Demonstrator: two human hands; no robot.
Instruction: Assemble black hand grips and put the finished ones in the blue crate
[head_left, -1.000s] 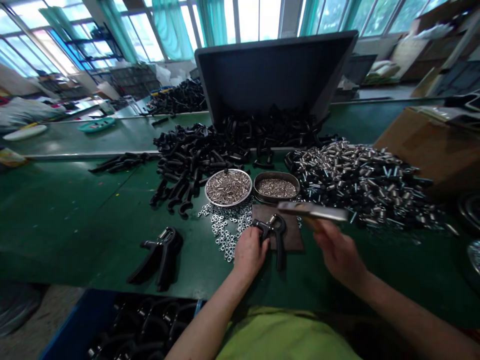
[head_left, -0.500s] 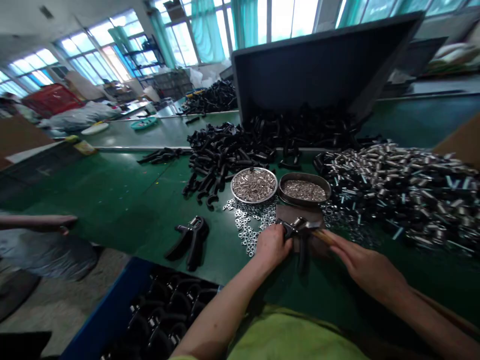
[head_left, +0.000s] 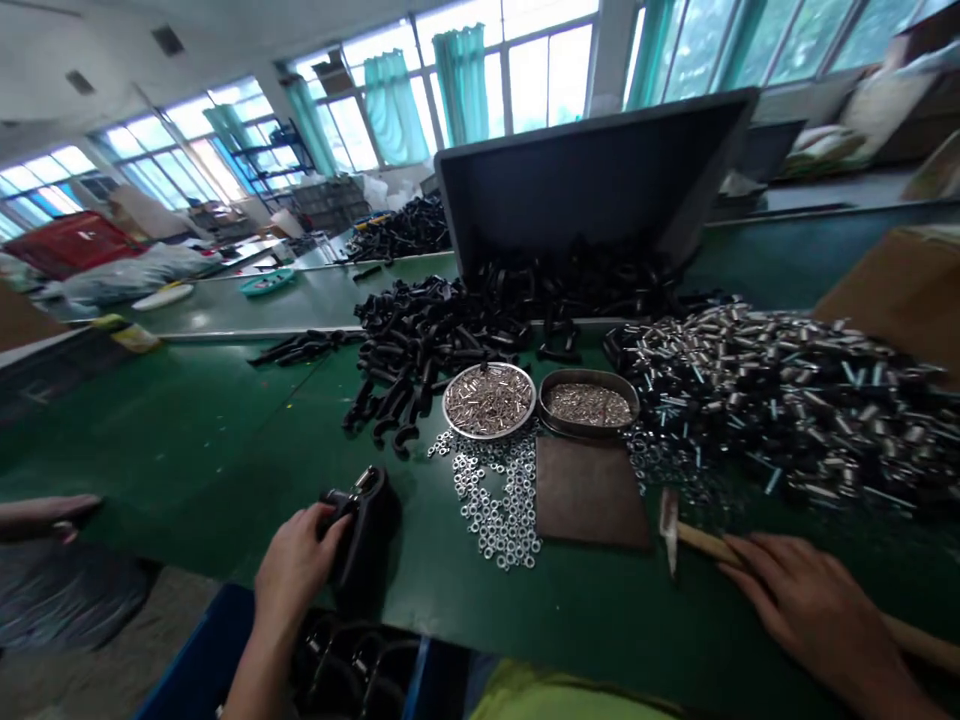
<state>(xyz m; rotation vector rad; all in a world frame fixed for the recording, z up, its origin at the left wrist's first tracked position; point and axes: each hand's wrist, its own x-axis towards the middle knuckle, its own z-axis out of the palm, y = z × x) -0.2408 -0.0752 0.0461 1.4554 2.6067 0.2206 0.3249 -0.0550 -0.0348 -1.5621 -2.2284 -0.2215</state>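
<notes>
My left hand [head_left: 294, 562] is closed around a black clamp-like part [head_left: 372, 522] with a silver barrel near its top, at the left of the work area. Whether a second such part sits under or behind it, I cannot tell. On the right, my right hand [head_left: 814, 605] grips the wooden handle of a hammer [head_left: 670, 530], whose head rests low over the table. Between the hands lie a bare brown square pad [head_left: 591, 492] and many loose silver nuts [head_left: 499, 515].
Behind the pad stand a round dish of metal pins [head_left: 489, 400] and an oval tin of small metal pieces [head_left: 589, 402]. Black parts [head_left: 420, 330] are heaped before a tipped grey bin [head_left: 592, 180]. Metal fittings [head_left: 787, 400] cover the right. A blue crate [head_left: 202, 655] sits below; another person's hand [head_left: 71, 507] shows left.
My left hand has moved left from the pad to the black clamp-like part. My right hand has carried the hammer right and down, off the pad. The pad now lies bare.
</notes>
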